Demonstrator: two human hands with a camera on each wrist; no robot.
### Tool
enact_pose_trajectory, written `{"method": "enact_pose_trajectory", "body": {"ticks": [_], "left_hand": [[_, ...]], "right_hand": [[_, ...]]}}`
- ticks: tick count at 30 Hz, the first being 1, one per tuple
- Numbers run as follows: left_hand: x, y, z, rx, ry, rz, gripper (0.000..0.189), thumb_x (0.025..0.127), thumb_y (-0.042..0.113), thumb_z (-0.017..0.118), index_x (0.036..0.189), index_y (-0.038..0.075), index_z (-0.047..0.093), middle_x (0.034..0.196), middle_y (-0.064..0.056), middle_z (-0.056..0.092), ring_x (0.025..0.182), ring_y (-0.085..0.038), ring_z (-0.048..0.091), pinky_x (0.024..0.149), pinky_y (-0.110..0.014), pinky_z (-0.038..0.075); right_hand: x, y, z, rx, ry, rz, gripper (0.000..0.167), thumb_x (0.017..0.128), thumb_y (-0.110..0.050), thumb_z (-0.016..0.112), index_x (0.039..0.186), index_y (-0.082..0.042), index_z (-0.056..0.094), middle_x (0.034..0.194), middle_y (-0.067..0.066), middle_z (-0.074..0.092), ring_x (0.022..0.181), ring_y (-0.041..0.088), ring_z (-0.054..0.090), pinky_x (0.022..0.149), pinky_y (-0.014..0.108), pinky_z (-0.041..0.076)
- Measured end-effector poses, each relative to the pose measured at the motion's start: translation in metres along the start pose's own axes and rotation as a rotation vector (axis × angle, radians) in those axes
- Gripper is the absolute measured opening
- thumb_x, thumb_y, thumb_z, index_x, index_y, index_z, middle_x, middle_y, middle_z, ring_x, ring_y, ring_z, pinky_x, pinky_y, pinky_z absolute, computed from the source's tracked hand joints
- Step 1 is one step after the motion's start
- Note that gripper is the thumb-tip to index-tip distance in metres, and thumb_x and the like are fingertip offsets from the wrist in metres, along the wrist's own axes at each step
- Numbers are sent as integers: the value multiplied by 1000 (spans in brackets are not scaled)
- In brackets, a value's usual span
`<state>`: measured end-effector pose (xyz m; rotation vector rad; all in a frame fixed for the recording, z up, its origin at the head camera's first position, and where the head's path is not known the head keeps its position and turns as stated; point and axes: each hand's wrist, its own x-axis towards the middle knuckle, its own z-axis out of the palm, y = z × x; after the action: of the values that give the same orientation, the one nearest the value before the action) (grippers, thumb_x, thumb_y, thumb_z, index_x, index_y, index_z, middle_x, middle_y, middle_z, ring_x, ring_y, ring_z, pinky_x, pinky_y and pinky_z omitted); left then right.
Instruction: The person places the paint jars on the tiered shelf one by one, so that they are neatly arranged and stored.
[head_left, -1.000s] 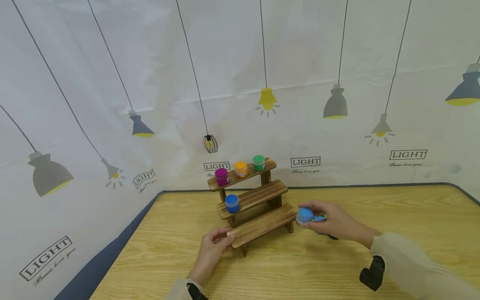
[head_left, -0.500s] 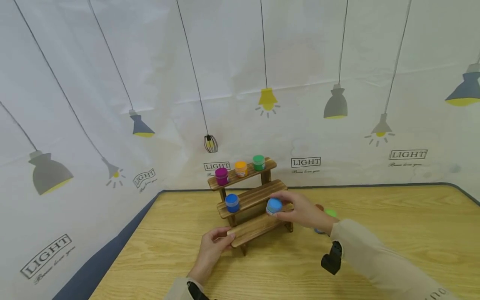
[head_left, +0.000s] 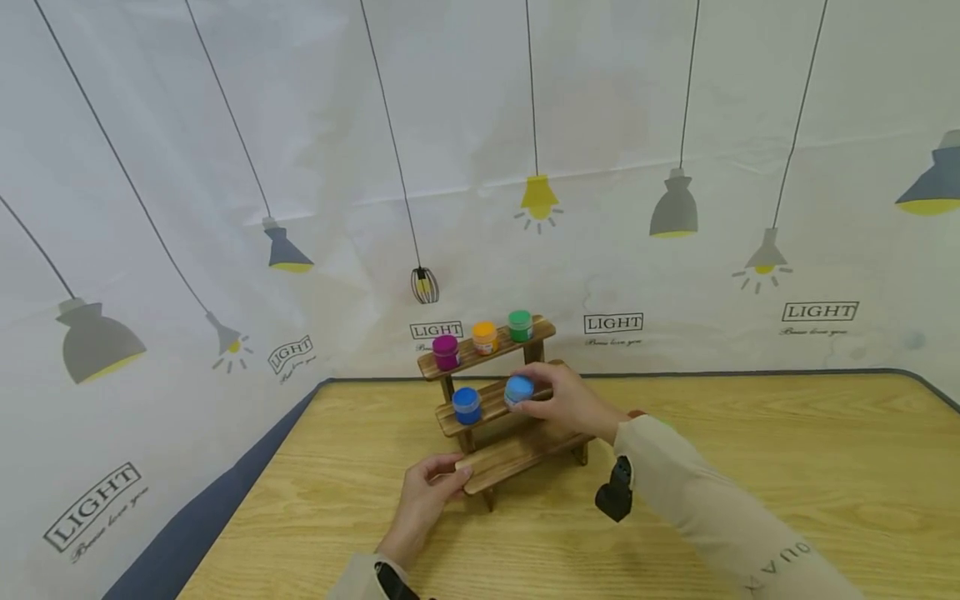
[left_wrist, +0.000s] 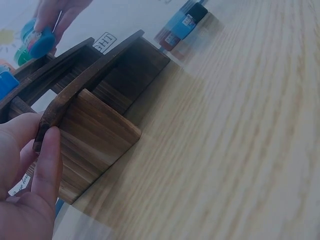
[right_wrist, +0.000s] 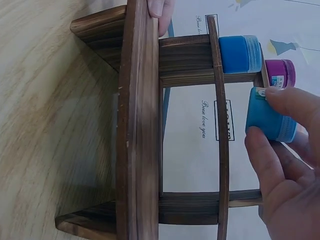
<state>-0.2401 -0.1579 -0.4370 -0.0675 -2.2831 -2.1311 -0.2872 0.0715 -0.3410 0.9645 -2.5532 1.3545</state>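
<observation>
A three-tier wooden display stand (head_left: 498,458) sits on the table. My left hand (head_left: 426,498) pinches the left end of its lowest shelf, thumb on top; the left wrist view shows the fingers at that shelf end. In my right hand (head_left: 566,398) is a small light blue paint jar (head_left: 519,390), gripped between thumb and fingers, over the middle shelf. To its left on that shelf stands a dark blue paint jar (head_left: 466,406). On the top shelf are a purple jar (head_left: 446,353), an orange jar (head_left: 485,338) and a green jar (head_left: 520,326).
Several more jars (left_wrist: 185,24) stand on the table beyond the stand's right end, mostly hidden by the right forearm in the head view. A white backdrop (head_left: 622,275) with printed lamps rises behind the wooden table (head_left: 750,467).
My right hand has carried the light blue jar leftward, from beyond the stand's right end to over the middle shelf. My left hand has stayed on the lowest shelf.
</observation>
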Motion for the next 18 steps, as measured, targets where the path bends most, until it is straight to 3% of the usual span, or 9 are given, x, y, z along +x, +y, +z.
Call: {"method": "enact_pose_trajectory", "body": {"ticks": [8, 18], "left_hand": [[1, 0, -1, 11, -4, 4, 38, 80, 12, 66, 110, -9, 56, 90, -8, 57, 74, -9, 58, 62, -25, 52], [0, -1, 0, -2, -12, 8, 38, 81, 11, 65, 111, -10, 55, 91, -9, 57, 75, -9, 58, 62, -23, 52]], "right_hand": [[12, 1, 4, 10, 13, 1, 42, 82, -8, 63, 120, 3, 51, 111, 16, 55, 99, 27, 53, 83, 38, 46], [20, 0, 10, -81, 18, 33, 45, 79, -10, 67, 120, 2, 51, 109, 15, 58, 97, 25, 56, 82, 36, 47]]}}
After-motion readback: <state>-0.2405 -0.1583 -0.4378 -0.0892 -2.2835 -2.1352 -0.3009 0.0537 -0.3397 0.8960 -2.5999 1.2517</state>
